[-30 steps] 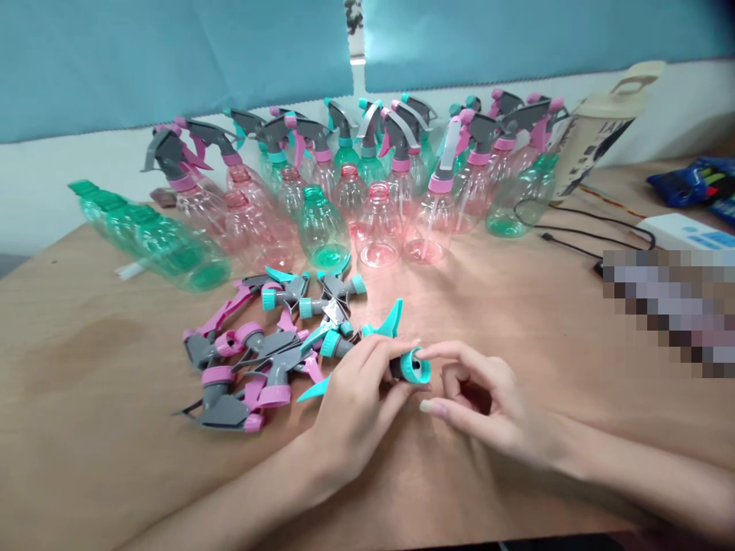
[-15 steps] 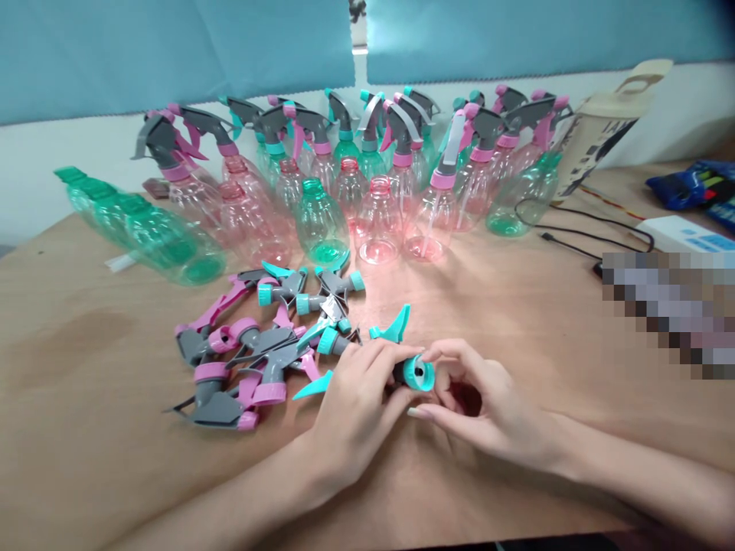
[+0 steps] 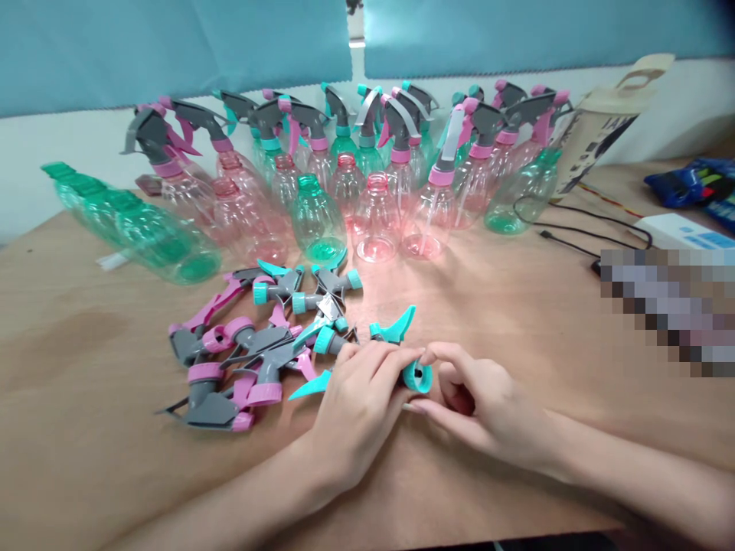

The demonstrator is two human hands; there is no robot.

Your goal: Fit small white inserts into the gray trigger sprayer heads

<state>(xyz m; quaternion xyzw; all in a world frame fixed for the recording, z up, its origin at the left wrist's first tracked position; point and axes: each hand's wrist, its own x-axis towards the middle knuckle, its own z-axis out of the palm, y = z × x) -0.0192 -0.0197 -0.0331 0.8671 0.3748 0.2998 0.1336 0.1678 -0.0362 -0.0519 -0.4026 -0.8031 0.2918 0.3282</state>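
My left hand [image 3: 361, 398] is closed around a trigger spray head [image 3: 418, 376], whose teal collar points toward me with its dark inner opening showing. A teal trigger [image 3: 399, 325] sticks up beyond the fingers; the grey body is mostly hidden. My right hand [image 3: 488, 398] has its index finger and thumb at the collar's upper and lower sides, the other fingers curled in. Left of my hands lies a pile of loose spray heads [image 3: 269, 348] in grey with pink or teal parts.
Behind the pile stand clear pink bottles [image 3: 376, 222] and green bottles [image 3: 318, 218], several with spray heads on. Green bottles [image 3: 166, 237] lean in a row at left. A beige tumbler [image 3: 597, 130], a black cable [image 3: 620, 243] and a blue packet [image 3: 689, 184] are at right.
The view has shifted slightly. My right thumb has moved a little leftward under the collar, and both hands stay at the spray head.
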